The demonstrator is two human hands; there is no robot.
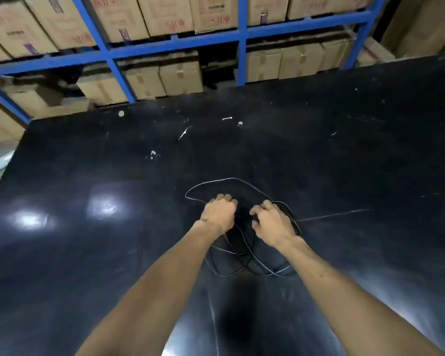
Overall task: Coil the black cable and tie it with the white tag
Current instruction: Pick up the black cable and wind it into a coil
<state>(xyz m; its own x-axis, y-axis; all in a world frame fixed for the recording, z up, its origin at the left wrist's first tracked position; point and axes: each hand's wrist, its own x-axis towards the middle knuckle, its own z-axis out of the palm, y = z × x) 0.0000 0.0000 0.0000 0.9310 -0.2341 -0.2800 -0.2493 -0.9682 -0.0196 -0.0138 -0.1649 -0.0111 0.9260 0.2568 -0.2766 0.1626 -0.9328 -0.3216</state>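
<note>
The thin black cable (217, 180) lies in loose loops on the glossy black table (88, 253), hard to tell from the dark surface. One loop arcs beyond my hands, several loops hang below them, and a straight tail (332, 215) runs off to the right. My left hand (219, 211) is a closed fist gripping the cable. My right hand (271, 219) is curled over the loops at their right side, fingers bent around strands. A small white strip (184, 133), possibly the white tag, lies farther back on the table.
Small white scraps (226, 118) and specks (153, 153) dot the far half of the table. Behind the table stands a blue metal rack (175, 44) filled with cardboard boxes (180, 75). Bright light reflections (31, 219) sit on the table's left.
</note>
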